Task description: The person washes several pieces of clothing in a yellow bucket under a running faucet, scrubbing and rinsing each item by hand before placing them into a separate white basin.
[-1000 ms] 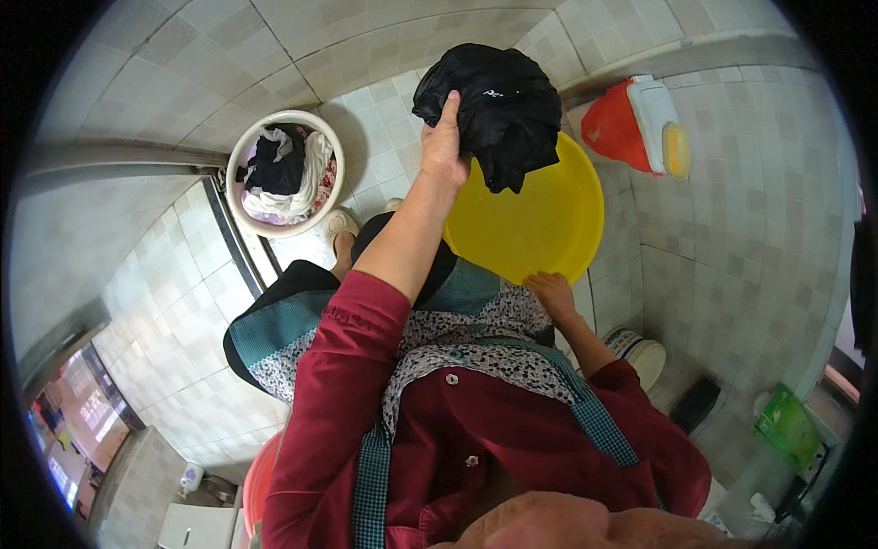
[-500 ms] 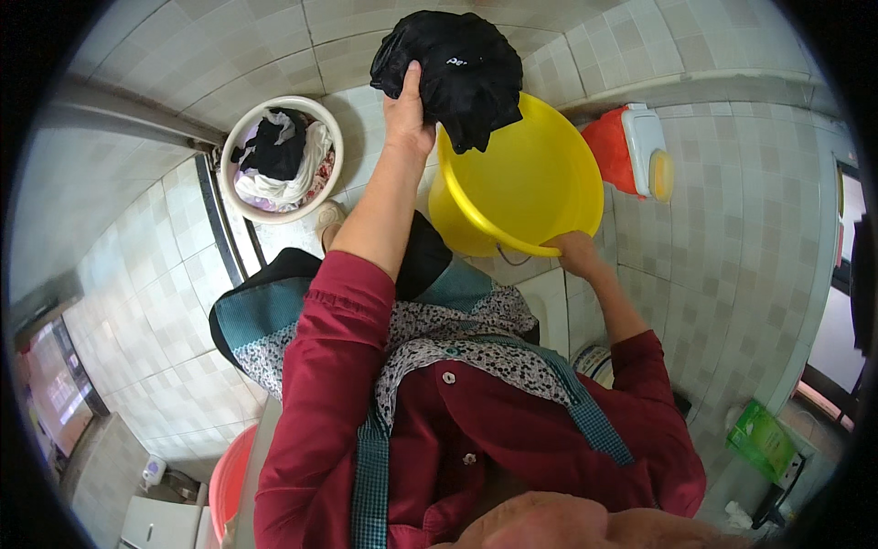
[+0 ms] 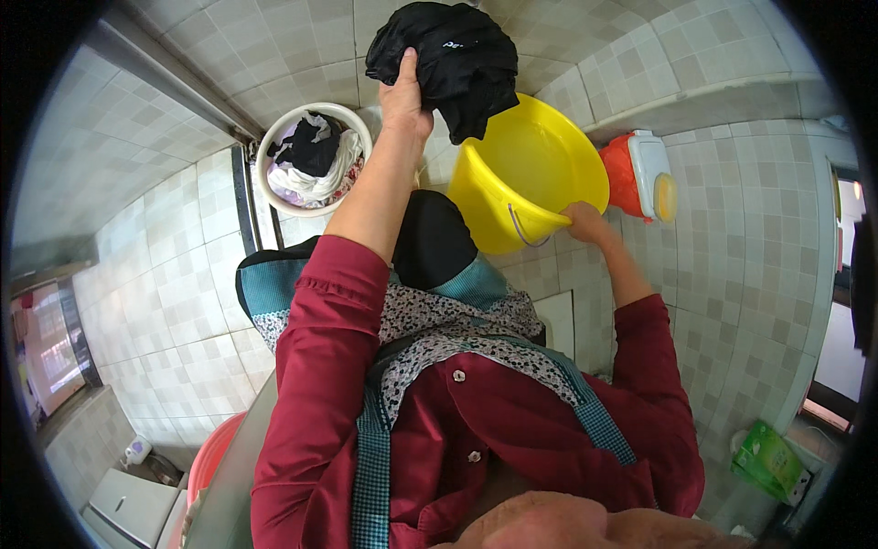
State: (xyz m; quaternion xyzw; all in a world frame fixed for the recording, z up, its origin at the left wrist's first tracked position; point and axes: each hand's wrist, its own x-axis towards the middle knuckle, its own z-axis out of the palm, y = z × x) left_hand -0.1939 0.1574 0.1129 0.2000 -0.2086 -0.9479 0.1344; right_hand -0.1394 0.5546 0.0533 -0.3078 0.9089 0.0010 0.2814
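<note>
My left hand [image 3: 405,108] is closed on a bunched black garment [image 3: 462,69] with a small white print, its thumb lying on top. The cloth is held up near the far wall, and its lower corner hangs at the left rim of a big yellow bucket [image 3: 498,206]. On the bucket's near right rim, my right hand [image 3: 583,222] keeps a grip. The bucket leans, its rim looks pulled out of round, and pale water seems to lie inside. A thin wire handle [image 3: 523,231] hangs down its near side.
Left of the bucket, a white basin [image 3: 262,183] holds black, white and patterned clothes [image 3: 315,160]. A white and red container [image 3: 647,174] stands against the right wall. At lower left is a red tub [image 3: 212,457]; a green package [image 3: 770,462] lies at lower right.
The bucket has tipped and turned, with its handle now showing at the near side. My right hand has shifted slightly up with the rim. The black garment stays in my left hand.
</note>
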